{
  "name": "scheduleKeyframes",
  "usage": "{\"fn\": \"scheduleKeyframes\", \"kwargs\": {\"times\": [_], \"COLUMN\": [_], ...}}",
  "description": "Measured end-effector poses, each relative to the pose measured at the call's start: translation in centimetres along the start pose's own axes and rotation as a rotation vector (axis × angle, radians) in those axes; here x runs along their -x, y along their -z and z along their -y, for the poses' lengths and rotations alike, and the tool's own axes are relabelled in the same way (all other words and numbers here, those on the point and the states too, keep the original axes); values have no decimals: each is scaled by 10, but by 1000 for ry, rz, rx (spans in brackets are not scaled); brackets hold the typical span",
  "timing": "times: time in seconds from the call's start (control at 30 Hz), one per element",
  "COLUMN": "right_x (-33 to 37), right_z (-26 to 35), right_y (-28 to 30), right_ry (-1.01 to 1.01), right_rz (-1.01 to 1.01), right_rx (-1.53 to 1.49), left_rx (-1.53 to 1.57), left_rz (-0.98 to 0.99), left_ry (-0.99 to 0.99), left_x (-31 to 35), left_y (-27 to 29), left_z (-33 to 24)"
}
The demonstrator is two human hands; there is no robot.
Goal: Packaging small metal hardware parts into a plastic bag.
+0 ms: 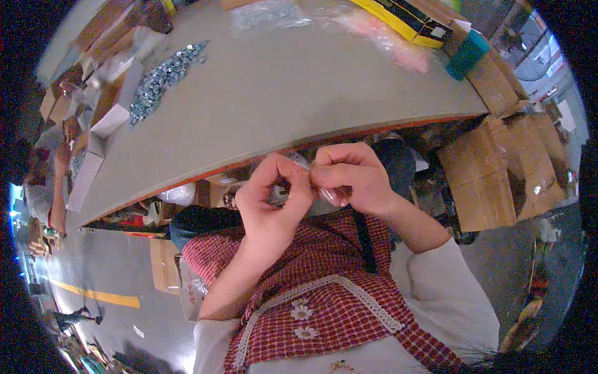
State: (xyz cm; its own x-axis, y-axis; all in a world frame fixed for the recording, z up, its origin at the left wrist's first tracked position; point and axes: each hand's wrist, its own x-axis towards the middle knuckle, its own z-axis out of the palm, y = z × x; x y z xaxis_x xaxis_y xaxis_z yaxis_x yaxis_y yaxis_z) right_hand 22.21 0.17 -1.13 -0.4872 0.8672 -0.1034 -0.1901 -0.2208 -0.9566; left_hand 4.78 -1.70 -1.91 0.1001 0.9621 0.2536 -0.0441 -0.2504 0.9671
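Centrally, one pair of bare hands, raised in front of the near edge of the table (pixel 280 93): left hand (pixel 274 199), its thumb and fingers closed in a pinch; right hand (pixel 355 177), just beside it, its fingers likewise pinched together. Held between the two, near the middle of the frame: one piece of clear plastic film (pixel 300 162), small, mostly hidden by the fingers; whether it contains anything, I cannot tell from where I stand. Upper left, on the table: one long heap of small, shiny metal pieces (pixel 165 81), loose, beside an open white carton (pixel 115 118). Top centre: a batch of clear plastic bags (pixel 268 15), lying flat. Upper right: a spread of pinkish plastic (pixel 398 47), near a black-and-yellow box (pixel 405 23); further right, one teal object (pixel 467 55), seemingly cylindrical. Right side, below table level: a large brown cardboard box (pixel 483 177), creased. Far left: another person's bare forearm (pixel 59 187), by the cartons. Lower centre: a red checked apron (pixel 311 318), lace-trimmed, with white flowers, worn over white sleeves (pixel 451 293). Lower left: grey floor (pixel 118 265), marked with a yellow stripe (pixel 93 293).
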Motion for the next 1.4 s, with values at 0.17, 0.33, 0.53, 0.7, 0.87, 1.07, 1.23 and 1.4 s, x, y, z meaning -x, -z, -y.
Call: {"fn": "scheduleKeyframes", "kwargs": {"times": [0.17, 0.33, 0.53, 0.7, 0.87, 1.07, 1.23, 1.4], "right_x": [-4, 5, -2, -17, -47, -31, -14, -17], "right_z": [-11, -9, -35, -35, -43, 20, 39, 10], "right_y": [-18, -24, -20, -11, 17, -81, -86, -55], "right_ry": [287, 249, 392, 411, 275, 1101, 1099, 1352], "right_rz": [-46, -50, 5, 2, 347, 248, 404, 35], "right_rx": [405, 828, 757, 1112, 1381, 1415, 1761, 1533], "left_rx": [-82, 30, -34, -416, -664, -752, -75, 200], "left_rz": [-115, -38, -105, -213, -232, -100, 66, 18], "left_ry": [-244, -89, -161, -290, -161, 13, 223, -107], "left_x": [12, 23, 34, 35, 32, 29, 20, 11], "left_y": [16, 32, 34, 43, 56, 75, 103, 83], "left_z": [0, 16, 29, 26, 13, 3, 4, 36]}}
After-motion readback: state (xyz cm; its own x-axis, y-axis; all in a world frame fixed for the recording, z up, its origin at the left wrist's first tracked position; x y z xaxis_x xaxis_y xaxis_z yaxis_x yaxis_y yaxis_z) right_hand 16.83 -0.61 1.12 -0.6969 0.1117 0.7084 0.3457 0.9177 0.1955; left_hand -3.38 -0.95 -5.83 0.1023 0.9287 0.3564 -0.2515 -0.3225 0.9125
